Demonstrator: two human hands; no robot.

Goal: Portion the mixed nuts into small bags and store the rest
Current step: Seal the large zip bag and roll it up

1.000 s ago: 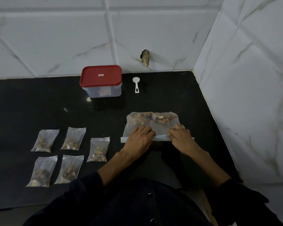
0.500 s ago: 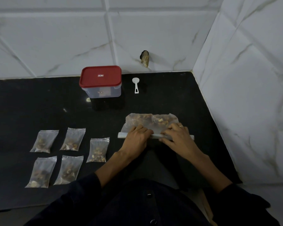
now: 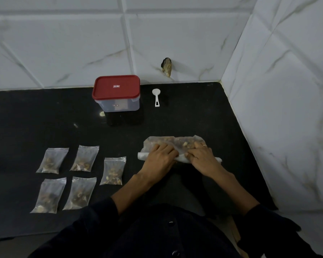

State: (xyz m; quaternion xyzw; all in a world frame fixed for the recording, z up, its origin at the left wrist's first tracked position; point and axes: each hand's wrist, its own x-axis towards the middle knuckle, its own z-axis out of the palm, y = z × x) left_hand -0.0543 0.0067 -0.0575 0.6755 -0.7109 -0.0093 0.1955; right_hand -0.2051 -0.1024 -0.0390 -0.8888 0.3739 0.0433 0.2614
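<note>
Large bag of nuts (image 3: 175, 144) lies right of centre on the black surface (image 3: 26, 127), near edge rolled into a tube; left hand (image 3: 161, 157) and right hand (image 3: 203, 157) both rest on the roll, fingers curled over it. Five small filled bags (image 3: 82, 159) lie in two rows to the left. Far side: red-lidded container (image 3: 117, 93), white scoop (image 3: 155, 96) just right of it.
</note>
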